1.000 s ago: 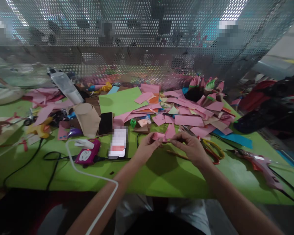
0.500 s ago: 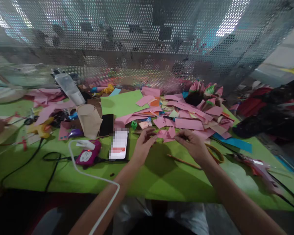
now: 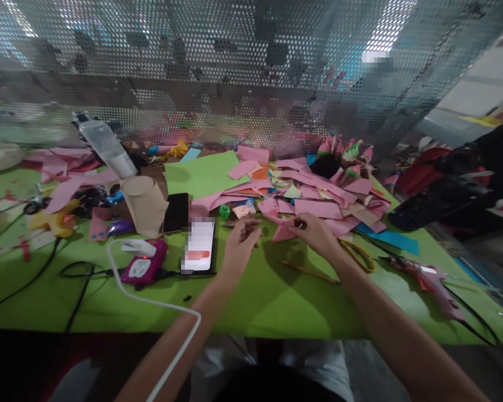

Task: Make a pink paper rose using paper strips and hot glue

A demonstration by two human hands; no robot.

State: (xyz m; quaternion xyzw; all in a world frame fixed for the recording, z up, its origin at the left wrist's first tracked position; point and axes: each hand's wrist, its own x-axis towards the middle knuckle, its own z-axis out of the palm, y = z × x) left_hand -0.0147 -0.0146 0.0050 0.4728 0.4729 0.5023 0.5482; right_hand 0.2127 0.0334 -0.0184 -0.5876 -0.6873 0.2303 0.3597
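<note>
Paper near the middle could crease or slip, since only my right hand pinches it, by its right end, while my left hand hangs half-curled to its left, apparently holding nothing. I count one paper in hand, two phones left, one stick nearer, one glue gun right; far scraps overlap beyond counting.

Dim light is prevailing; glare is piercing the perforated panel at upper left and right. Shadows are darkening the green tabletop between the left hand and right hand. Pixelation is masking part of the glowing phone. Slight blur and edge stretching are showing.
</note>
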